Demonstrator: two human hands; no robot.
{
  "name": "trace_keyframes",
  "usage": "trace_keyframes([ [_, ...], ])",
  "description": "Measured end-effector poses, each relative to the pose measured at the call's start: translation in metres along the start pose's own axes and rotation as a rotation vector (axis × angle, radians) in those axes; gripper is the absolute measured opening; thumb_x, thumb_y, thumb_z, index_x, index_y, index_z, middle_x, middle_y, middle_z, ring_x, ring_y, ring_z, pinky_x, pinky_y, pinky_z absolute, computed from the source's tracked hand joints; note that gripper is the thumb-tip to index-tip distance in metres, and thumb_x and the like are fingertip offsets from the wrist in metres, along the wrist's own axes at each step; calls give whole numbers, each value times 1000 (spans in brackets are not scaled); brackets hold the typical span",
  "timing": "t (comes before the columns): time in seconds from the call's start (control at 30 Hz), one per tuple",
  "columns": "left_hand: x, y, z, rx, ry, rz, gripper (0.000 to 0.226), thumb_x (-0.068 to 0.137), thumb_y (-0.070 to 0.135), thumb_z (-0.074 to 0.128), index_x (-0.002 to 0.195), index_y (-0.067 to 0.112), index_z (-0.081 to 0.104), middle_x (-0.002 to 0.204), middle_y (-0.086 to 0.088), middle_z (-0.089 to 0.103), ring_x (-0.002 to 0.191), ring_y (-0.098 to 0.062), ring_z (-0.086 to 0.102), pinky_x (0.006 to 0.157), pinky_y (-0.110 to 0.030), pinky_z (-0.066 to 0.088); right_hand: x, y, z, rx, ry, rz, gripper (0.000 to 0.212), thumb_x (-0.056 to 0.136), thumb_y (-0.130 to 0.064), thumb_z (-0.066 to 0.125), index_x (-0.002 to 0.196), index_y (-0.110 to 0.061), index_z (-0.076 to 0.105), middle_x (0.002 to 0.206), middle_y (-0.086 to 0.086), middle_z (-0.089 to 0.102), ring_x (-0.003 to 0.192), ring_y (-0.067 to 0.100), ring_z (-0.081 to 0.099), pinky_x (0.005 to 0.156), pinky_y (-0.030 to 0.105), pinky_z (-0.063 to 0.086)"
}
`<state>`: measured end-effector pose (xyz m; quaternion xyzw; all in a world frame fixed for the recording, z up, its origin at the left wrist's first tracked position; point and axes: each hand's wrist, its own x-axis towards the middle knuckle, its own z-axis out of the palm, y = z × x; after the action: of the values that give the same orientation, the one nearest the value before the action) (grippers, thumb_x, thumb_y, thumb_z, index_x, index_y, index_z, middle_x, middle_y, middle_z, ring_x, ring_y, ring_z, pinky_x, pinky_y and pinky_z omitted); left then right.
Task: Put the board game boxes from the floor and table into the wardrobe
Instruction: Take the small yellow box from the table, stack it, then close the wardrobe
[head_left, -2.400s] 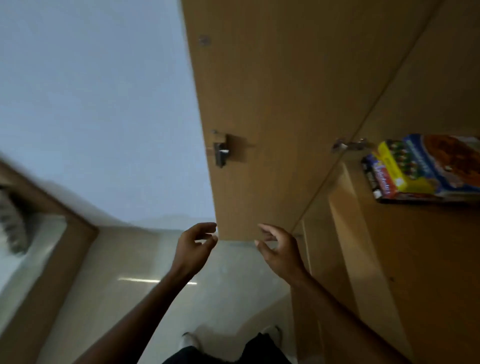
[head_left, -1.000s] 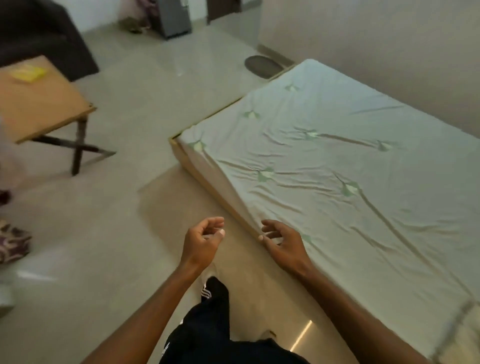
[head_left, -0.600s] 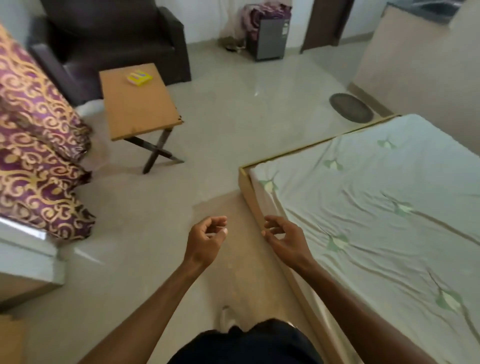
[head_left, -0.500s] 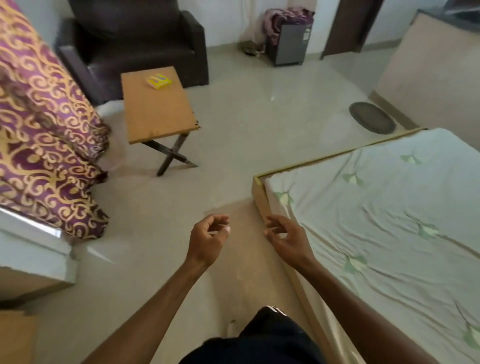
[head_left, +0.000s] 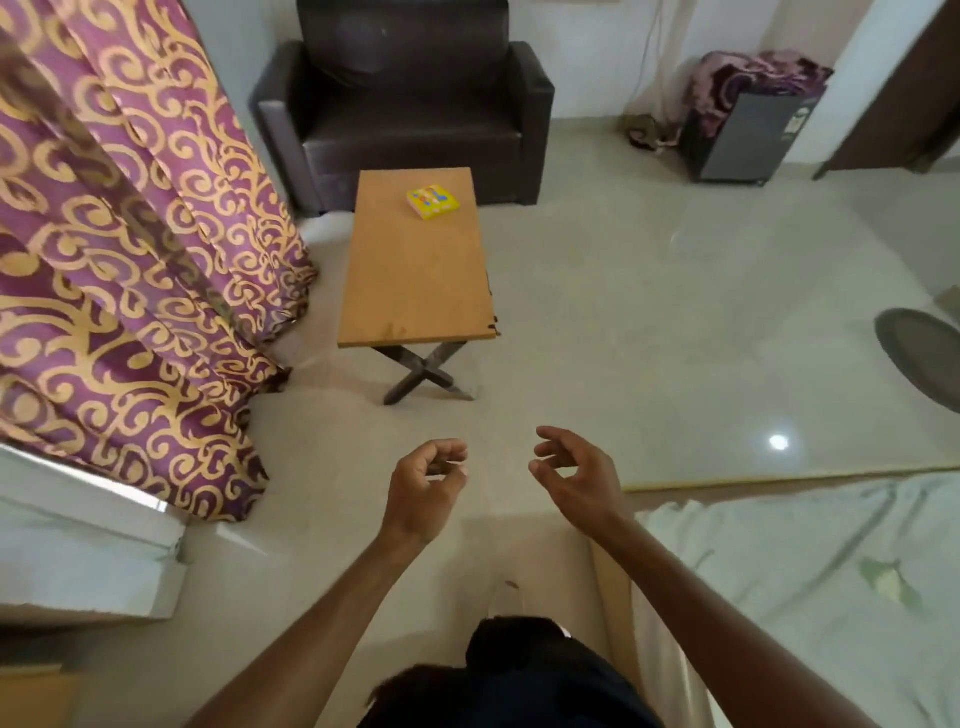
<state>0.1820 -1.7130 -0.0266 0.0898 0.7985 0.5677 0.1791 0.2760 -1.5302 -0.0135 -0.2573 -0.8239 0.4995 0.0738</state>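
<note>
Both arms are held out in front of the person at waist height. The left hand (head_left: 423, 488) and right hand (head_left: 576, 478) sit side by side, a gap between them. Each is empty, fingers loosely curled, thumb near the fingertips, gripping nothing.

Straight ahead at 12 o'clock stands a small wooden table (head_left: 415, 291) on crossed legs. The one box (head_left: 434, 203) in sight, yellow with blue and red print, lies flat at the table's far end, slightly toward its right edge and well apart from both hands.

Behind the table, also at 12, is a dark armchair (head_left: 410, 104). A purple and gold curtain (head_left: 119, 234) hangs from 9 to 10 o'clock, its hem just beside the table's left side. At 1 o'clock a grey cabinet (head_left: 748, 135) has a purple blanket (head_left: 753, 78) draped over it. A dark round mat (head_left: 919, 358) lies on the floor (head_left: 649, 312) at 3 o'clock, and the corner of a bed (head_left: 805, 571) with a pale green sheet fills 4 o'clock.
</note>
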Motion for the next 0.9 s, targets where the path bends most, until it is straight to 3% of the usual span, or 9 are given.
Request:
trace_keyframes([
  [0.2,137,35,6,-51,101,-32,24,86,9,65,108,16,69,102,7,71,93,-10,65,80,-18,53,162,-34,-6,-58,-105,-54,41,86,-27,69,125,-27,58,103,-10,67,89,-2,64,72,11,49],
  [0.33,261,44,10,-125,150,-55,25,84,6,65,106,17,71,99,9,72,88,-4,66,75,-15,52,295,-45,0,-87,-166,-84,41,85,-27,69,125,-26,59,102,-10,67,89,-3,64,77,14,52],
  [0.47,378,50,10,-177,197,-78,25,83,2,66,103,16,71,96,3,73,82,-2,66,72,-15,52,416,-57,9,-103,-201,-109,42,84,-28,70,125,-25,59,100,-12,67,87,-8,62,70,4,46],
  [0.6,493,65,3,-147,208,-86,30,81,5,66,101,27,70,99,7,73,82,-3,67,73,-20,53,530,-80,14,-120,-228,-97,41,84,-24,70,123,-23,61,99,-9,68,86,-4,64,67,3,46],
  [0.73,590,87,1,-100,226,-88,32,81,-1,66,101,24,69,97,7,72,79,-5,66,70,-14,50,632,-102,16,-129,-260,-91,42,83,-26,70,124,-24,60,98,-11,68,87,-3,64,72,5,45],
  [0.9,704,98,9,-63,237,-107,29,81,1,67,103,19,70,96,11,71,74,6,63,70,-10,49,761,-112,30,-156,-323,-68,41,83,-25,71,123,-24,61,97,-10,68,86,-2,65,73,7,45],
])
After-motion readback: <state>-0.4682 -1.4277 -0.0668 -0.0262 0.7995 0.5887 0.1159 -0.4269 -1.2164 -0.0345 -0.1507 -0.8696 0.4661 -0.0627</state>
